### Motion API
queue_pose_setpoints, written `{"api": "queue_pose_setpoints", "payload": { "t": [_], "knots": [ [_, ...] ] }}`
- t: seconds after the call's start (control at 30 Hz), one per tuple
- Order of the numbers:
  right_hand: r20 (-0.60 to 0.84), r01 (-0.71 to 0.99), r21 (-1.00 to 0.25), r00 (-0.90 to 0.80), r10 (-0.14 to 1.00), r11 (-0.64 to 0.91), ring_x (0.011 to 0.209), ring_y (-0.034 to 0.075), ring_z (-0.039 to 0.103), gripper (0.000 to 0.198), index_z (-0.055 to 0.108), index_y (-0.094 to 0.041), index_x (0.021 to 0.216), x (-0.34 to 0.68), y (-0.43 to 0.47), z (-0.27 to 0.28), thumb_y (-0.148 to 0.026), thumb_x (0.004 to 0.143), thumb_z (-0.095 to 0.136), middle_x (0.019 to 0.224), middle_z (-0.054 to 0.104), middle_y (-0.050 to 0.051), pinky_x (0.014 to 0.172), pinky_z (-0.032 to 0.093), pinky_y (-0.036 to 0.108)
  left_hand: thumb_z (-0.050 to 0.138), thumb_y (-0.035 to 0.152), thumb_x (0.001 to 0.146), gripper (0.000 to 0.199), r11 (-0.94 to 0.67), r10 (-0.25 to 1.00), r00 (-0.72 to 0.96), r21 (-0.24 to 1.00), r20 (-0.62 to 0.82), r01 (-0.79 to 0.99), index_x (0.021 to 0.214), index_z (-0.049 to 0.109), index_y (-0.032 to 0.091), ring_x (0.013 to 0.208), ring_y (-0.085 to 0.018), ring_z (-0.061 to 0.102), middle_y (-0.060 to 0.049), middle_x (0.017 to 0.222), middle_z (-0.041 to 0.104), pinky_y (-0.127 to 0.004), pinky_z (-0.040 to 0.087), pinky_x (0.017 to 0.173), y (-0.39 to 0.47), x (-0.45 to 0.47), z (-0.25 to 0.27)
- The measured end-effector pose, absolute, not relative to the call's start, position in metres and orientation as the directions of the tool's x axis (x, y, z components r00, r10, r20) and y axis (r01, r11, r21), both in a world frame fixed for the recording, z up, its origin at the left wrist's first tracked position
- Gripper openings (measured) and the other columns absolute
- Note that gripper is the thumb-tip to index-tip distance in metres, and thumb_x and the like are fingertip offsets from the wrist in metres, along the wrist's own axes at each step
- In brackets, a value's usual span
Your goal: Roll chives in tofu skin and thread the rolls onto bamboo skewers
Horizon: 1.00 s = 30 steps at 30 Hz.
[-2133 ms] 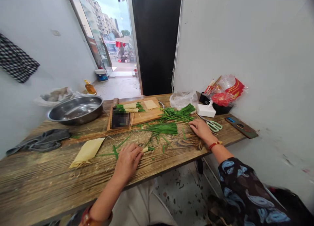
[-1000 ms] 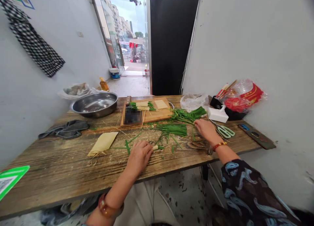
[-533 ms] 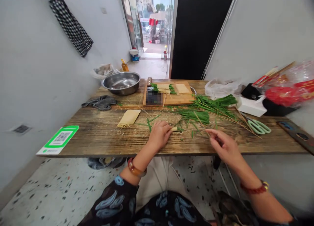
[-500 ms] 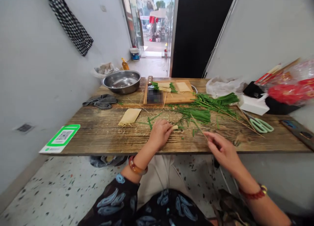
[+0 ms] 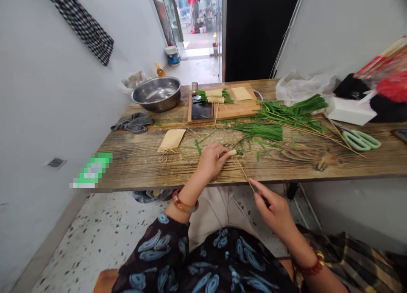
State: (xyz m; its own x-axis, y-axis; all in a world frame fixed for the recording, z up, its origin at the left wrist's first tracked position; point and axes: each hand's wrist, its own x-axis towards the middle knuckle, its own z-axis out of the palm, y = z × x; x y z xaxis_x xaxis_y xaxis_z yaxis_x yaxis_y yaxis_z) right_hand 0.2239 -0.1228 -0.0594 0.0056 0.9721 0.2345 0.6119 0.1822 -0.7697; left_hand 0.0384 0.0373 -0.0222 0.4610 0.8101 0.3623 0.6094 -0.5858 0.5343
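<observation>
tan skewer (in right hand) points at the roll

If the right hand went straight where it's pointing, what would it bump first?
Probably the small roll at the left hand; the right hand points its thin stick that way, though depth is unclear.

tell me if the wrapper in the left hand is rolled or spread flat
Rolled: the wrapper forms a narrow tube, with greens poking from its end.
</observation>
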Motion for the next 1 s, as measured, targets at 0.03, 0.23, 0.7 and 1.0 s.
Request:
{"api": "queue_pose_setpoints", "payload": {
  "t": [0.03, 0.23, 0.7, 1.0],
  "knots": [
    [0.224, 0.608, -0.774, 0.005, 0.975, 0.175, 0.072, 0.014, 0.067, 0.041, 0.055, -0.018, 0.13, 0.223, -0.122, -0.059, -0.023, 0.091, 0.042, 0.09, 0.073, 0.004, 0.068, 0.054, 0.024, 0.062, 0.026, 0.084, 0.012, -0.586, 0.81, 0.462, 0.538, 0.362, 0.605, 0.082, 0.07, 0.018, 0.079, -0.016, 0.057, -0.004, 0.08, 0.065, -0.028, 0.043, 0.073, 0.038, 0.038, -0.023],
    [0.278, 0.566, -0.792, -0.002, 0.961, 0.23, 0.1, 0.018, 0.066, 0.038, 0.057, -0.021, 0.128, 0.217, -0.114, -0.057, -0.025, 0.092, 0.044, 0.117, 0.067, 0.006, 0.085, 0.052, 0.029, 0.062, 0.025, 0.084, 0.011, -0.593, 0.805, 0.466, 0.534, 0.368, 0.603, 0.082, 0.07, 0.017, 0.077, -0.016, 0.057, -0.004, 0.079, 0.065, -0.028, 0.043, 0.073, 0.039, 0.038, -0.024],
    [0.246, 0.608, -0.774, 0.032, 0.969, 0.176, 0.084, 0.017, 0.07, 0.039, 0.059, -0.022, 0.126, 0.215, -0.11, -0.052, -0.025, 0.091, 0.044, 0.106, 0.072, 0.006, 0.074, 0.054, 0.026, 0.062, 0.024, 0.083, 0.009, -0.612, 0.791, 0.454, 0.535, 0.41, 0.582, 0.081, 0.069, 0.018, 0.078, -0.016, 0.057, -0.004, 0.079, 0.065, -0.028, 0.044, 0.072, 0.039, 0.038, -0.025],
    [0.261, 0.582, -0.788, 0.017, 0.965, 0.203, 0.089, 0.017, 0.069, 0.039, 0.058, -0.023, 0.128, 0.215, -0.112, -0.058, -0.025, 0.091, 0.044, 0.111, 0.07, 0.006, 0.077, 0.054, 0.027, 0.061, 0.028, 0.085, 0.013, -0.618, 0.787, 0.44, 0.549, 0.433, 0.564, 0.08, 0.068, 0.018, 0.077, -0.016, 0.057, -0.004, 0.078, 0.064, -0.029, 0.044, 0.071, 0.037, 0.039, -0.024]
  ]
}}
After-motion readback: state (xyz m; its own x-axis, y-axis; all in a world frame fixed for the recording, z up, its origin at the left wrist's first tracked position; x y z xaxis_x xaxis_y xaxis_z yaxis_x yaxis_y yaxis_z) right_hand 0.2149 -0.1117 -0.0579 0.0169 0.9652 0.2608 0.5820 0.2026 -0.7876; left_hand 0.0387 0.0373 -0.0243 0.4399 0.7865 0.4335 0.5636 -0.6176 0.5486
